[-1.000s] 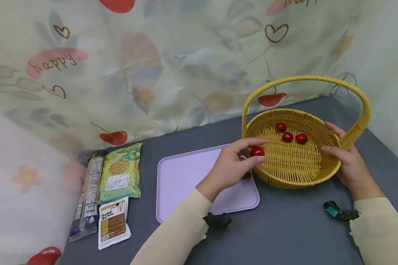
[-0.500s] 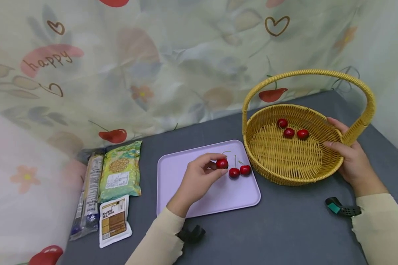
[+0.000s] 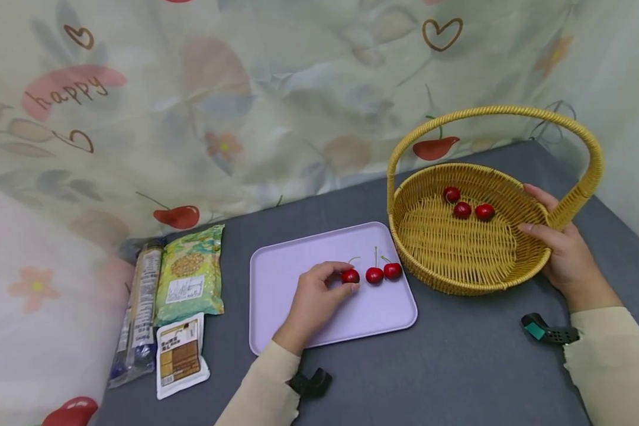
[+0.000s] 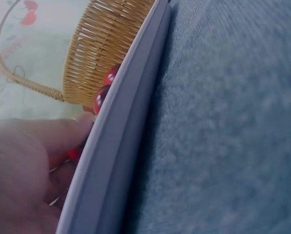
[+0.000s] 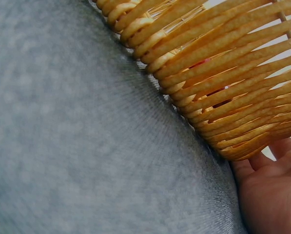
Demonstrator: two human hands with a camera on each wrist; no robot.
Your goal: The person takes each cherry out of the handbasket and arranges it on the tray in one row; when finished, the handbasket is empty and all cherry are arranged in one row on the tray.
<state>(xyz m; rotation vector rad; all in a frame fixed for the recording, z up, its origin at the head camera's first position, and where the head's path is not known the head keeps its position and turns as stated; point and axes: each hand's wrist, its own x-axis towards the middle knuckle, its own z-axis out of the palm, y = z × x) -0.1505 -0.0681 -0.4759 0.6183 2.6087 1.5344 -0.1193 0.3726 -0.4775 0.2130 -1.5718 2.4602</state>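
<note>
My left hand (image 3: 315,299) pinches a red cherry (image 3: 350,276) between thumb and fingers, low over the lilac tray (image 3: 277,296). Two more stemmed cherries lie on the tray to its right, a nearer cherry (image 3: 374,276) and one by the edge (image 3: 392,271). At the tray's right stands a yellow wicker basket (image 3: 458,254) with a tall arched handle. Three cherries (image 3: 462,210) sit toward its back. On the basket's right side my right hand (image 3: 571,260) grips the rim, thumb inside; in the right wrist view its fingers are partly hidden behind the wicker.
On the left lie a green-yellow packet (image 3: 189,275), a small white-brown packet (image 3: 181,355) and a long clear-wrapped package (image 3: 138,319). A printed curtain (image 3: 298,118) hangs behind the dark grey table (image 3: 431,367).
My left hand has moved left with its cherry, from beside the basket back over the tray, then slightly lower, uncovering the two cherries there. The right hand keeps hold of the basket.
</note>
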